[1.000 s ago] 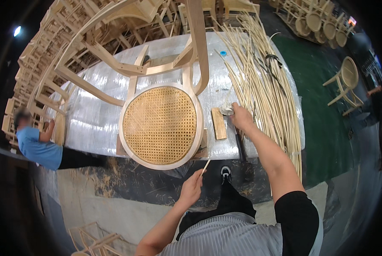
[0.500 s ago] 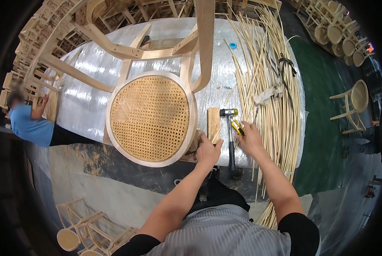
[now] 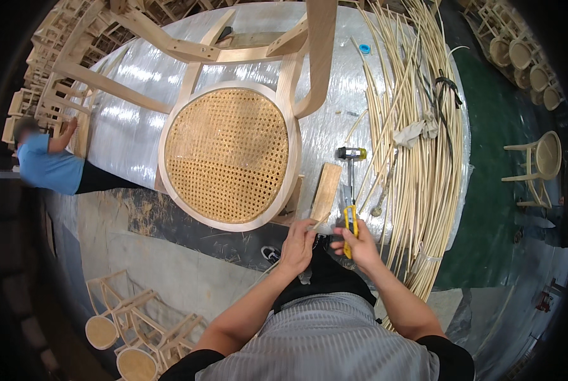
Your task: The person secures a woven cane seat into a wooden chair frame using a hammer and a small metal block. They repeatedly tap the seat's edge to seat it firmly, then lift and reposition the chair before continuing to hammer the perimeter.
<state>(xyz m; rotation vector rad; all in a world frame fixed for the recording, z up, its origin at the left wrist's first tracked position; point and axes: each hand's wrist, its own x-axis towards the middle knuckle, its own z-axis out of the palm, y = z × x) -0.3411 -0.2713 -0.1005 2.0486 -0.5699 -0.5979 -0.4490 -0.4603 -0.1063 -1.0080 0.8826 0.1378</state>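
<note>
Your right hand (image 3: 362, 246) is wrapped around a yellow knife (image 3: 350, 232), low in the middle of the frame, with its blade pointing up. Your left hand (image 3: 298, 246) is just to the left of it, with the fingers drawn together. You cannot tell whether they pinch something thin, because it is too small to see well. The fingertips are close to the bottom end of a flat wooden block (image 3: 326, 190), which lies tilted on the shiny worktop (image 3: 325, 134).

Right of the block is a hammer (image 3: 351, 153) with a black and yellow head. Its handle runs down toward the knife.

A big chair (image 3: 230, 155) with a round woven seat takes up the upper left and middle, and its seat faces you. Long, thin sticks (image 3: 423, 171) lie in a bunch at the upper right, with a white rag (image 3: 411, 134) on top of them. At the far left you can see a person in a blue shirt (image 3: 52, 165).
</note>
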